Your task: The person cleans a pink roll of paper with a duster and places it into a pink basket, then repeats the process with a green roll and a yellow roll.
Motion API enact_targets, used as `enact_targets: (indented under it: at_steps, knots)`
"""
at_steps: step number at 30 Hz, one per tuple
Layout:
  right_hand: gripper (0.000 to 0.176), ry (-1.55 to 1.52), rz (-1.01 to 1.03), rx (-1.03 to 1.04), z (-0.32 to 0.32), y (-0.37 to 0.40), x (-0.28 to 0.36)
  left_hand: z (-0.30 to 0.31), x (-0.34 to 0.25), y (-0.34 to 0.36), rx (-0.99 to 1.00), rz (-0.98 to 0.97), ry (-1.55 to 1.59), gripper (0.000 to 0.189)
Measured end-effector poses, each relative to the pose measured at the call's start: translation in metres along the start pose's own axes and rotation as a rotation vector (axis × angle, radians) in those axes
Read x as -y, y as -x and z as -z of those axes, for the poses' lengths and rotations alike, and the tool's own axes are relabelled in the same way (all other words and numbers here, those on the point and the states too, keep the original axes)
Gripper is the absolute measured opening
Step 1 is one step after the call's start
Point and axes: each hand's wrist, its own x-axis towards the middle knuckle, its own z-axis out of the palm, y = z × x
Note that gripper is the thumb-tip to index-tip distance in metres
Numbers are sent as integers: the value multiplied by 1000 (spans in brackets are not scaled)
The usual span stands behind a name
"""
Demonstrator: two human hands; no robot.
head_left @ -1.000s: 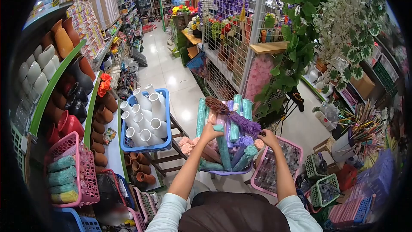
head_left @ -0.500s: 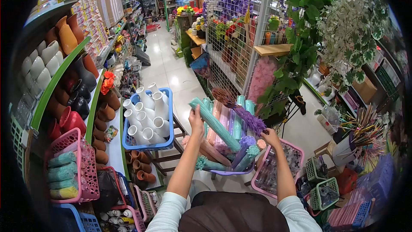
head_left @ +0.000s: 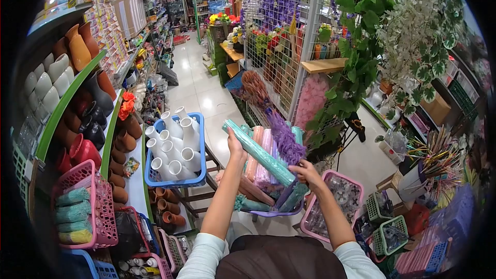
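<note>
My left hand (head_left: 235, 145) is closed around the upper end of a long teal bundle (head_left: 262, 156) in clear wrap, held slanting over a purple basket (head_left: 279, 213). My right hand (head_left: 307, 173) has its fingers pinched at the near end of a feathery purple and brown bunch (head_left: 285, 139). This bunch tilts up and away from me, its brown tip farthest off. The teal bundle's lower end lies close to my right fingers. Inside the basket stand several wrapped bundles in peach, lilac and teal, such as a peach one (head_left: 257, 139).
Left of the basket, a blue basket (head_left: 201, 175) holds white vases (head_left: 175, 151). A pink basket (head_left: 306, 225) of wrapped items stands at the right. Shelves of pots (head_left: 119, 194) line the left side. A wire grid (head_left: 281, 67) and hanging ivy (head_left: 356, 67) rise beyond.
My right hand has moved left and slightly down, bringing the purple and brown bunch closer to the teal bundle. The bunch has swung more upright. My left hand keeps its hold.
</note>
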Motion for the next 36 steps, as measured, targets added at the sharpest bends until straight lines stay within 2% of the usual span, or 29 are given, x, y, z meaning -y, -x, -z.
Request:
enact_targets:
  at_steps: [2, 6, 7, 10, 11, 14, 15, 16, 18, 20, 22, 23, 24, 26, 27, 28, 30, 31, 32, 34, 36]
  knots:
    - [94, 38, 8, 21, -13, 5, 4, -12, -6, 13, -16, -53, 22, 49]
    - [88, 10, 1, 12, -35, 17, 27, -16, -12, 31, 174, -116, -14, 39]
    - [83, -48, 63, 19, -41, 17, 28, -21, -3, 39, 110, -130, -4, 52]
    - [78, 39, 263, -75, -50, -8, 1, -33, 3, 74, 196, -106, -212, 69]
    - [55, 42, 339, -104, -50, -8, -1, -25, 2, 68, 272, -60, -198, 76]
    - [26, 24, 327, -165, -30, -14, -6, -26, -17, 68, 179, -23, -192, 73]
    - [22, 105, 531, -196, -25, -8, -2, -21, -21, 62, 203, -17, -205, 66]
    - [28, 230, 533, -254, -11, -4, -4, -19, -30, 60, 247, -10, -187, 62]
    - [25, 301, 491, -200, 20, 10, -3, -15, -47, 55, 339, -3, -151, 55]
    - [29, 520, 818, -268, 50, 8, -16, -2, -50, 40, 407, -25, -197, 47]
    - [33, 807, 767, -227, 73, 32, -4, 17, -45, 27, 338, -7, -189, 46]
    - [37, 875, 781, -211, 86, 32, -9, 23, -55, 22, 357, 438, 98, 49]
    - [36, 896, 822, -199, 98, 31, -15, 12, -70, 36, 309, 456, 3, 51]
    - [36, 939, 905, -177, 112, 25, -25, 17, -66, 38, 319, 281, -123, 50]
    - [34, 993, 877, -226, 113, 26, -24, -3, -74, 63, 211, 205, -170, 47]
    - [33, 988, 861, -275, 111, 22, -22, -6, -81, 70, 389, 152, -184, 43]
    - [32, 973, 830, -378, 107, 14, -17, 11, -60, 59, 361, -15, -185, 49]
    - [33, 990, 808, -425, 106, 7, -16, 9, -60, 48, 487, 110, -234, 54]
    - [33, 970, 799, -479, 105, 1, -15, 10, -48, 50, 442, 10, -186, 50]
    - [34, 927, 774, -581, 94, -6, -7, 1, -61, 67, 535, 138, -224, 48]
    - [34, 912, 741, -552, 94, -12, -6, 4, -62, 67, 502, 156, -234, 48]
